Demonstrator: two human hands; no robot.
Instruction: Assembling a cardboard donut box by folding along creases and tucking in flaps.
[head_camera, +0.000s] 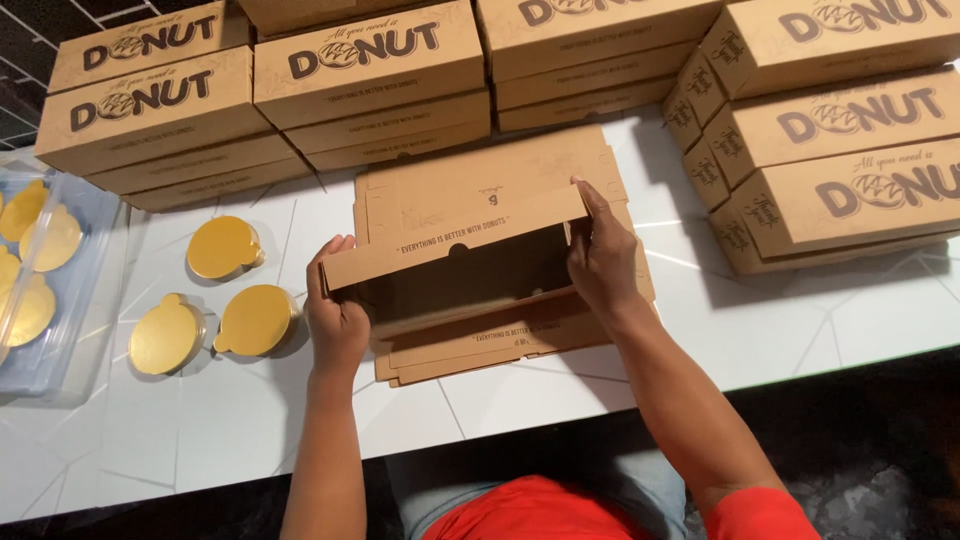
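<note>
Half-folded box (455, 265) lies crosswise, opening probably toward wearer.

I noted the half-folded box (455, 265) was matt brown cardboard, as were the flat blanks (480, 345) beneath. The round boards (255, 320) showed glossy gold foil. The table (800, 320) was smooth white, faintly reflective.

A half-folded box (455, 265) sat on a pile of flat cartons (500, 340), round cake boards (225, 290) lay to its left, stacked boxes (370, 75) stood behind.
</note>
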